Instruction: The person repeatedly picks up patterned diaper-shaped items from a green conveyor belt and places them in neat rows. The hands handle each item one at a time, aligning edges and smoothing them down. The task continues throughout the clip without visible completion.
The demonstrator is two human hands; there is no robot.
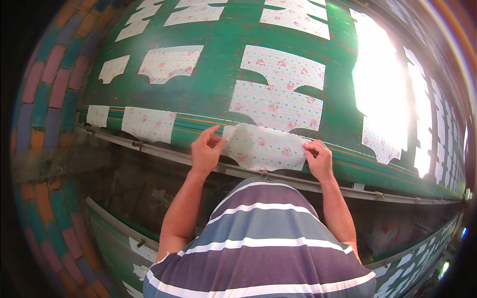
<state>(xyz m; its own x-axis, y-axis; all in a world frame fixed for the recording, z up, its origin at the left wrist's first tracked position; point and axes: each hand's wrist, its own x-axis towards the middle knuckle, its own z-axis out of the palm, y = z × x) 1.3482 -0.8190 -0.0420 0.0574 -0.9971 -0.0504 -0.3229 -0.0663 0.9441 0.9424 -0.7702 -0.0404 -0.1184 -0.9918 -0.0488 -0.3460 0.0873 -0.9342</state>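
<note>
In front of my body lies a white cut fabric piece (pixel 268 149) printed with pink flowers and small coloured dots. It rests along the near edge of the green table (pixel 213 64), its left end slightly lifted and blurred. At that left end, my left hand (pixel 206 153) has its thumb and fingers drawn together at the border, apparently pinching it. The right edge is pinched between thumb and fingertips of my right hand (pixel 319 158). Just beyond lies a larger piece of the same print (pixel 278 102).
More printed pieces (pixel 171 63) lie in rows across the table. Strong glare (pixel 380 69) whitens the right side. A metal rail (pixel 169 153) with small stops runs along the near edge. Behind me stands another green table (pixel 112 236); coloured brick paving (pixel 52 94) is at left.
</note>
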